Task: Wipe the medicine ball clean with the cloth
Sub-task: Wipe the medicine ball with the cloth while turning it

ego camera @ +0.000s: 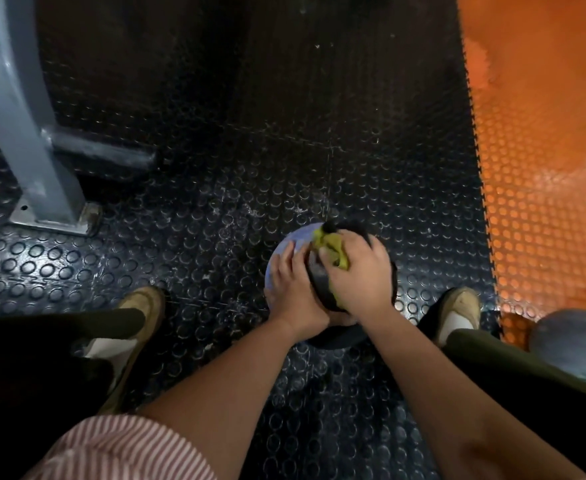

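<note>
**Cloth on ball, both hands engaged**

Medicine ball (284, 251), blue and black, sits on the black studded floor mat (215, 168) between the person's two tan shoes. Left hand (293, 292) lies on the ball's left side, fingers fairly straight and spread across the blue panel, holding nothing. Right hand (361, 275) on top of the ball, fingers curled over a bunched yellow-green cloth (333, 247), pressing it to the black surface. Striped sleeve (118, 448) on the left arm. Grey steel post (18, 116) bolted down at far left. Orange studded mat (544, 168) adjoins on the right; a second ball (568, 344) rests at its near edge.
</note>
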`<state>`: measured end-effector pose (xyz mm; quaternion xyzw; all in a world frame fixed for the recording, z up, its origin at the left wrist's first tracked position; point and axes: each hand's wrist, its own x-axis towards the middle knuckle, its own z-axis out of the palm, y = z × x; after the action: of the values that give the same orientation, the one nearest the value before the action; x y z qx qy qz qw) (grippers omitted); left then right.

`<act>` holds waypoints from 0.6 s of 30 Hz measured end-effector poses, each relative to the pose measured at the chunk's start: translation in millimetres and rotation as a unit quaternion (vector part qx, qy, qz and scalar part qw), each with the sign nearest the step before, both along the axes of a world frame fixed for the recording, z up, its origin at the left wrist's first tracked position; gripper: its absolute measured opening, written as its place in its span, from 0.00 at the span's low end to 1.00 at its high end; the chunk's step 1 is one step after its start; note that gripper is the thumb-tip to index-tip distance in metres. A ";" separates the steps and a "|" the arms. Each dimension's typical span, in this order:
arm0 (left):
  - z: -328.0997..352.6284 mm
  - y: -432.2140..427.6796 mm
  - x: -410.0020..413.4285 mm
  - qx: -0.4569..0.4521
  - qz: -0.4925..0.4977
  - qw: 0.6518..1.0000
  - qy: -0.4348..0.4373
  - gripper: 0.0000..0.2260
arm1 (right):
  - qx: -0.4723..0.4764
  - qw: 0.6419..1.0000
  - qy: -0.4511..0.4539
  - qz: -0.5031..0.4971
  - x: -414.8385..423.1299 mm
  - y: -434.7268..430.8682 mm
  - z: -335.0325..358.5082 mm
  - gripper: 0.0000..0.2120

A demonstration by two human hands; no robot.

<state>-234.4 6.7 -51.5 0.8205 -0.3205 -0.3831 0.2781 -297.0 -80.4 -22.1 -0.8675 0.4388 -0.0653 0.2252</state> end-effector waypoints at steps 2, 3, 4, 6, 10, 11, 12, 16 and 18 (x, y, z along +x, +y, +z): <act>1.6 -3.8 -3.8 -0.009 0.035 0.999 0.019 0.48 | -0.034 0.997 0.014 0.065 2.8 14.8 -3.2 0.24; 0.5 -5.4 -4.8 -0.019 0.058 0.998 0.026 0.44 | -0.036 0.996 0.018 0.082 2.4 17.4 -4.9 0.25; -1.3 -5.6 -3.8 -0.033 0.078 0.996 0.025 0.44 | -0.031 0.995 0.021 0.095 2.9 16.4 -4.3 0.24; -4.6 -6.0 -1.5 -0.040 0.077 0.996 0.010 0.51 | -0.011 0.995 0.022 0.100 1.1 5.9 -1.9 0.18; -3.8 -8.4 1.0 -0.028 0.012 1.000 -0.006 0.62 | 0.075 0.991 -0.045 -0.105 -7.1 -25.5 -2.1 0.13; -2.4 -11.4 1.4 -0.030 0.001 0.999 -0.012 0.62 | 0.113 0.977 -0.058 -0.172 -9.9 -33.9 -4.6 0.14; -1.0 -14.3 1.7 -0.030 -0.011 0.999 -0.017 0.62 | 0.143 0.964 -0.065 -0.216 -13.0 -40.6 -7.6 0.14; -6.6 -18.5 -2.7 -0.037 0.008 0.999 -0.022 0.61 | 0.173 0.946 -0.085 -0.260 -21.0 -49.5 -16.8 0.16; -9.3 -15.8 -11.8 -0.038 0.096 0.994 0.026 0.62 | 0.176 0.943 -0.098 -0.265 -23.0 -52.3 -16.5 0.16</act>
<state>-246.2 -9.1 -60.8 0.8260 -0.2471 -0.3637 0.3527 -320.0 -132.7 -38.7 -0.6556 0.6329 -0.1293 0.3910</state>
